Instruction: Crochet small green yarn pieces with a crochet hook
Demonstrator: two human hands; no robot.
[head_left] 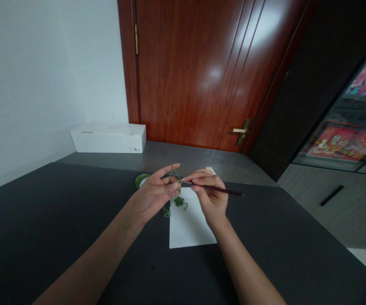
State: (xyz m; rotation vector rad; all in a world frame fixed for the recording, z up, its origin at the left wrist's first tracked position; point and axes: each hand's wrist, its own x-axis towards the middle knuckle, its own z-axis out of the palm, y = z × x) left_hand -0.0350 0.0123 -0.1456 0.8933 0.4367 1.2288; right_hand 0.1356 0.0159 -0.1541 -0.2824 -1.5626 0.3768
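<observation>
My left hand (156, 192) pinches a small piece of green yarn work between thumb and fingers. Over its raised index finger runs a strand of green yarn (176, 173). In my right hand (213, 195) is a crochet hook (223, 189) with a dark handle, held like a pen. The metal tip of the hook meets the yarn at the left fingertips. Below the hands, a small green crocheted piece (179, 201) with a curled yarn tail lies over a white sheet of paper (191, 231). Loose green yarn (167, 213) dangles under my left hand.
A ball of green yarn (141, 180) sits behind my left hand, partly hidden. A long white box (109, 139) stands at the back left of the dark table (132, 271). Beyond are a wooden door (195, 76) and a cabinet (323, 199) at right.
</observation>
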